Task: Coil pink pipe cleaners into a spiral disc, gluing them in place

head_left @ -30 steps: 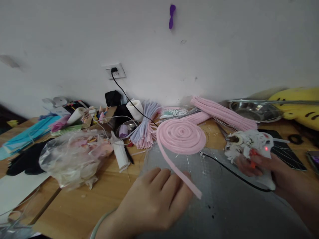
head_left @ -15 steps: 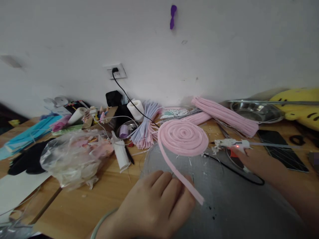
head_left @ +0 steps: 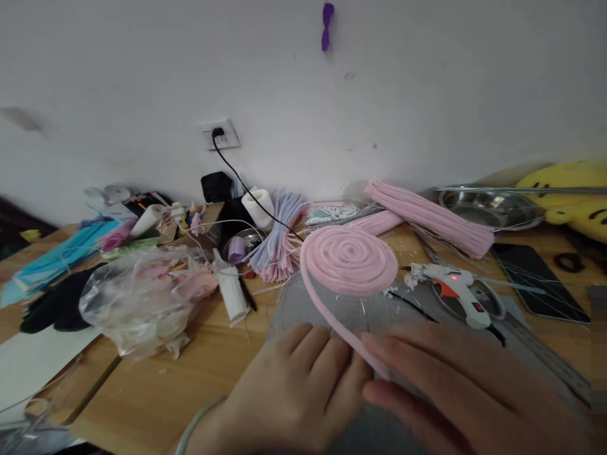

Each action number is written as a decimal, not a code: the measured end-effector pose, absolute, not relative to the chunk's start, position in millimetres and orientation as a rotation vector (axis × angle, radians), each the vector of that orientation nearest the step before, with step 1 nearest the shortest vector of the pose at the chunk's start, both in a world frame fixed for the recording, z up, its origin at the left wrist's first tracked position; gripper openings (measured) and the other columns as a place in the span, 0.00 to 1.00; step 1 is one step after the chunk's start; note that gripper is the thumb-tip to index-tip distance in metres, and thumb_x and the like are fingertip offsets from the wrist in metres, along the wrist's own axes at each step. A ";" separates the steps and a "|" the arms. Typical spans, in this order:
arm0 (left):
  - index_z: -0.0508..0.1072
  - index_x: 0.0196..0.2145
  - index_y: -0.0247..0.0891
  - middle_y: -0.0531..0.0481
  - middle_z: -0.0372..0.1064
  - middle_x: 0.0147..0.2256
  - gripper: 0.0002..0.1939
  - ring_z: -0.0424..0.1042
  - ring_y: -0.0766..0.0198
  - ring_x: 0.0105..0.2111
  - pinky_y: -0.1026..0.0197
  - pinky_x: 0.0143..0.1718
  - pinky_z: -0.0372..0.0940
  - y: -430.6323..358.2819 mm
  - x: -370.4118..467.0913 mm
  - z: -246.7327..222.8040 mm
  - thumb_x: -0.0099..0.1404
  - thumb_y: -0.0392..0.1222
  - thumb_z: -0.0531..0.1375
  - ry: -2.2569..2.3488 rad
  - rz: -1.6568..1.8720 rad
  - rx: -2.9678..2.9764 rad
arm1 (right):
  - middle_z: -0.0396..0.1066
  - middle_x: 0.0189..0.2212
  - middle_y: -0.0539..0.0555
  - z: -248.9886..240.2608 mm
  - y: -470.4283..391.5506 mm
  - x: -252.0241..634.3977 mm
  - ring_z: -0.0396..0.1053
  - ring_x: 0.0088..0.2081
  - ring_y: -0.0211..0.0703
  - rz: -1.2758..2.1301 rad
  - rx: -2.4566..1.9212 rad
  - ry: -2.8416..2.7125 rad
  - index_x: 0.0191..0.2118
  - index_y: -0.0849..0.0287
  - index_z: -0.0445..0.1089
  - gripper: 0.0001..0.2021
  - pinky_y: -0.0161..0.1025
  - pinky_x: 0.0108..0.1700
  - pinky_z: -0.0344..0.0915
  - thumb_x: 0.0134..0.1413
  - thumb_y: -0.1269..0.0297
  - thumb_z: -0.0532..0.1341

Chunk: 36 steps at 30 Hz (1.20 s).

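A flat spiral of pink fuzzy pipe cleaner (head_left: 351, 259) faces me above a grey mat (head_left: 294, 303). Its loose tail (head_left: 325, 309) curves down across the fingers of my left hand (head_left: 294, 385). That hand is curled closed below the spiral; what lies inside its grip is hidden. My right hand (head_left: 465, 392), slightly blurred, comes in from the right with thumb and fingers apart on either side of the tail's end. A white glue gun (head_left: 458, 284) with an orange trigger and a lit red light lies beyond the right hand.
Pink pipe cleaner bundles (head_left: 427, 218) and a lilac-and-pink bundle (head_left: 279, 237) lie along the wall. A clear plastic bag (head_left: 142, 303) is at left. At right are a phone (head_left: 540, 281), a metal ruler (head_left: 545, 360) and a steel bowl (head_left: 493, 208). A black cord (head_left: 246, 189) hangs from the socket.
My right hand has let go of the glue gun, which now lies on the table, and has moved left to the tail's end. My left hand and the spiral have barely moved.
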State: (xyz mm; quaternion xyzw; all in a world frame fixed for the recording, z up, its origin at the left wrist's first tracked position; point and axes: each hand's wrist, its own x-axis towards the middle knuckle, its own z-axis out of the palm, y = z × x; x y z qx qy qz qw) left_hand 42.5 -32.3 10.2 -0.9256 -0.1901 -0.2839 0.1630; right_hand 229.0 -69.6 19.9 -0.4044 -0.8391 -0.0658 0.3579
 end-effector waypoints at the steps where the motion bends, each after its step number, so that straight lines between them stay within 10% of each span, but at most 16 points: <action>1: 0.65 0.30 0.35 0.53 0.64 0.20 0.14 0.63 0.65 0.19 0.61 0.18 0.60 -32.1 42.2 10.0 0.70 0.30 0.44 -0.535 -0.800 -2.631 | 0.80 0.32 0.48 22.0 -65.9 229.0 0.77 0.31 0.36 -0.132 -1.046 -2.152 0.39 0.54 0.74 0.18 0.28 0.37 0.73 0.67 0.65 0.46; 11: 0.70 0.38 0.33 0.54 0.69 0.24 0.10 0.63 0.66 0.20 0.61 0.18 0.53 -32.0 36.7 18.9 0.69 0.30 0.50 -0.525 -0.742 -2.474 | 0.78 0.28 0.49 16.2 -46.6 247.4 0.76 0.29 0.36 -0.121 -1.115 -2.092 0.33 0.58 0.73 0.15 0.32 0.32 0.74 0.60 0.75 0.50; 24: 0.71 0.43 0.35 0.43 0.66 0.52 0.14 0.61 0.53 0.55 0.50 0.54 0.52 -31.2 35.7 5.5 0.66 0.27 0.49 -0.789 -0.813 -2.509 | 0.78 0.30 0.55 5.5 -33.3 252.5 0.77 0.31 0.42 -0.189 -1.139 -2.134 0.32 0.60 0.74 0.17 0.36 0.32 0.73 0.62 0.75 0.48; 36: 0.68 0.51 0.29 0.43 0.69 0.50 0.19 0.63 0.55 0.52 0.52 0.57 0.52 -26.4 34.1 7.7 0.63 0.30 0.50 -0.877 -0.762 -2.633 | 0.75 0.26 0.48 -0.8 -27.4 252.8 0.72 0.27 0.39 -0.010 -1.258 -2.033 0.33 0.58 0.70 0.05 0.35 0.28 0.66 0.60 0.69 0.58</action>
